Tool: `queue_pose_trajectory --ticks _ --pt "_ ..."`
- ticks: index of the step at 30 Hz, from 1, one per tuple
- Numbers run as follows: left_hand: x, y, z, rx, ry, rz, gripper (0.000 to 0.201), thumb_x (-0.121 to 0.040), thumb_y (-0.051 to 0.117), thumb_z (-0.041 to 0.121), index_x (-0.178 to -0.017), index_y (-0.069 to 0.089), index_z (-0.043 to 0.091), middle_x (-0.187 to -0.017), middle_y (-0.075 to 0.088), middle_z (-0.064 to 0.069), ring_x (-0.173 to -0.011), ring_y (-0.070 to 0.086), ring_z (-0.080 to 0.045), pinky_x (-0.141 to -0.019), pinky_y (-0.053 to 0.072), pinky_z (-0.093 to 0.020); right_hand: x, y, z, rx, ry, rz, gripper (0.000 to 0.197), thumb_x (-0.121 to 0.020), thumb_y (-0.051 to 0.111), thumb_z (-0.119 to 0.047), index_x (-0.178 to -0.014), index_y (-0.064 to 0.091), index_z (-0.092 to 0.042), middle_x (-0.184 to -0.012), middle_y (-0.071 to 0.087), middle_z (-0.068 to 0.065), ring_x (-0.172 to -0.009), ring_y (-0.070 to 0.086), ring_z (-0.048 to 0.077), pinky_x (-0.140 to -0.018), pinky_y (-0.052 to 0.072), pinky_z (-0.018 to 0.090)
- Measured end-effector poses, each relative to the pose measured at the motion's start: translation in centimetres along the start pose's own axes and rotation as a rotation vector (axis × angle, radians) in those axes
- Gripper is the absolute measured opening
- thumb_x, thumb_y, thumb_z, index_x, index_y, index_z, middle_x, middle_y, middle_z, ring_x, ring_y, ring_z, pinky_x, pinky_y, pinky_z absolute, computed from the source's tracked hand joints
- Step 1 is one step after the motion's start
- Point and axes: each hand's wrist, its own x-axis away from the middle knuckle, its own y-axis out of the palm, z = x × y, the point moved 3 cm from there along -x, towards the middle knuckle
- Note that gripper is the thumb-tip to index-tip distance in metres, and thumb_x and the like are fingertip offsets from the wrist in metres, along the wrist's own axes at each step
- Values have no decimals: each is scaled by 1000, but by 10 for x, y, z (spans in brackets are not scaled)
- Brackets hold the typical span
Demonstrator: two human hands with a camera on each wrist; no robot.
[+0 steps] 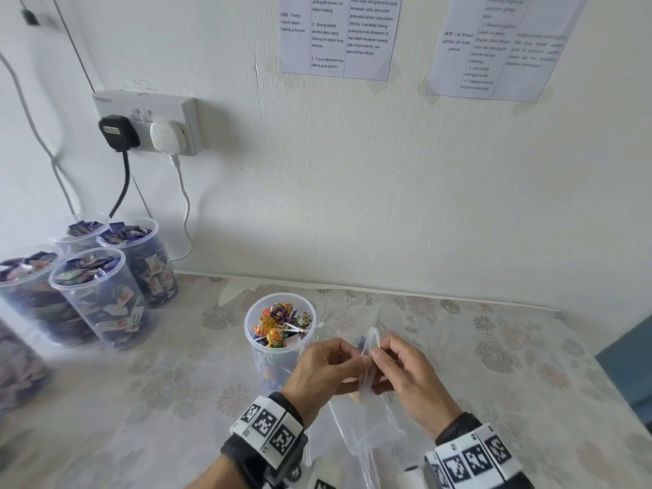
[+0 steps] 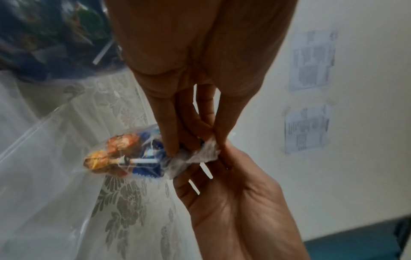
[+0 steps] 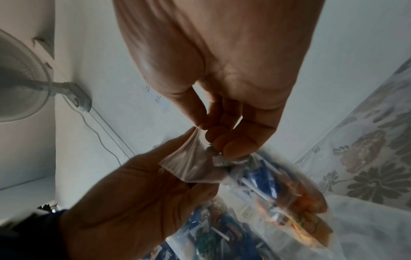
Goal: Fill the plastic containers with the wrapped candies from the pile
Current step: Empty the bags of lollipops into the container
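Observation:
A clear plastic container (image 1: 280, 351) stands open on the table, part-filled with wrapped lollipops (image 1: 278, 322). Just right of it, above the table, both hands hold a clear plastic bag (image 1: 370, 428) by its bunched neck. My left hand (image 1: 349, 358) pinches the neck from the left and my right hand (image 1: 382, 351) pinches it from the right. In the left wrist view the left hand (image 2: 189, 146) pinches the twisted neck (image 2: 195, 156), with orange and blue wrapped lollipops (image 2: 120, 154) inside. The right wrist view shows the right hand (image 3: 213, 139) on the same neck (image 3: 191, 167).
Several clear containers (image 1: 102, 298) full of purple-wrapped candies stand at the left by the wall. Above them is a wall socket (image 1: 148, 125) with two plugs and hanging cables. The floral tablecloth (image 1: 494, 347) stretches right to a blue object (image 1: 628, 351) past the table edge.

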Motion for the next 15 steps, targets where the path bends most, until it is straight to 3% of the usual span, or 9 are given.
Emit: queue_pose_trajectory --ticks 4,11,13,15 --pt "1 0 1 -179 32 37 17 -89 70 9 -89 59 -3 -90 71 -27 -84 73 -33 -77 61 -47 -1 -1 7 120 -5 -1 19 -100 52 -26 -87 58 -13 -84 64 19 -79 67 37 -68 58 53" --pt "7 -2 1 -332 77 140 15 -91 66 10 -85 55 1 -88 71 -20 -78 74 -26 -71 62 -47 1 -1 10 142 18 -28 19 -100 50 -20 -91 57 -5 -84 66 16 -76 70 26 -68 61 46" --pt "10 -9 6 -405 98 208 14 -94 62 9 -86 53 2 -86 69 -16 -73 73 -21 -67 62 -44 3 -9 13 115 61 -6 20 -100 51 -19 -92 56 -1 -90 66 19 -81 69 28 -73 61 45" --pt "12 -9 11 -571 152 167 15 -93 61 10 -83 52 3 -79 64 -10 -68 70 -22 -61 61 -41 6 -16 15 116 86 -15 22 -99 52 -16 -93 54 5 -95 63 25 -86 68 28 -75 61 42"
